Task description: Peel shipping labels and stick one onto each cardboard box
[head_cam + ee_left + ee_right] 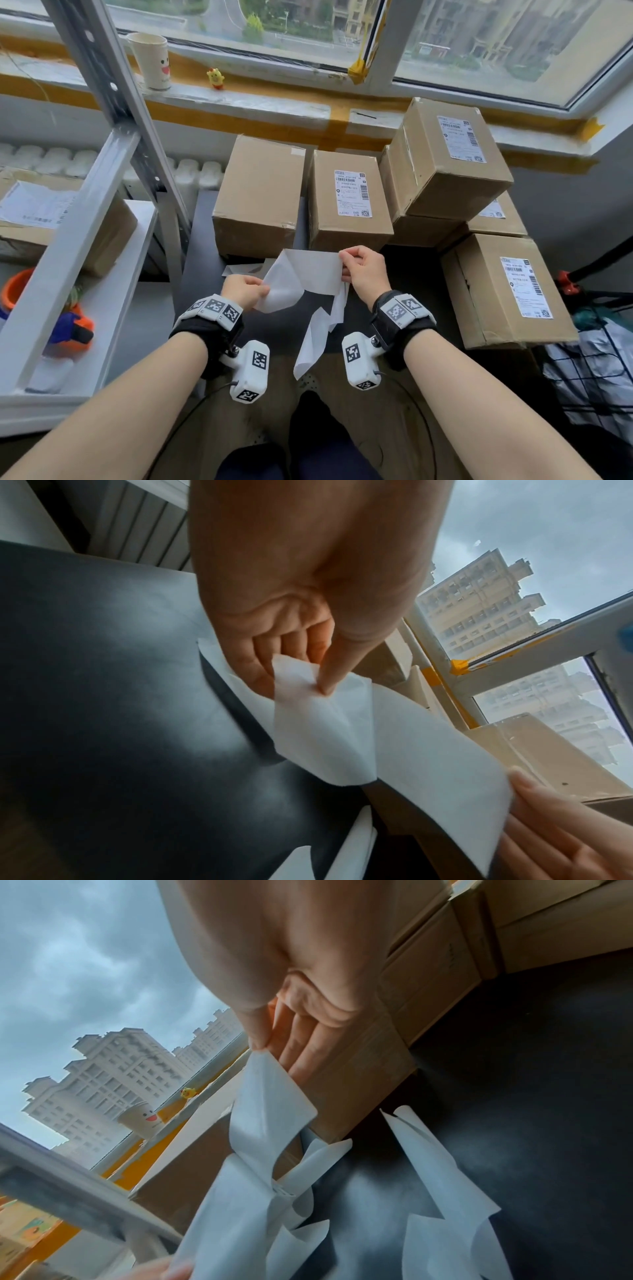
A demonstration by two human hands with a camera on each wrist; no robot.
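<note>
Both my hands pinch 1 label over the near table, left hand (pixel 245 291) gripping backing, right hand (pixel 364 270) the sheet, bare box (pixel 260 195) far-left, nearer my left.

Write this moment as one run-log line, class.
stage: peeling | left hand: pinches white backing sheet | right hand: pinches white label | unlabelled brown cardboard box: waiting
</note>
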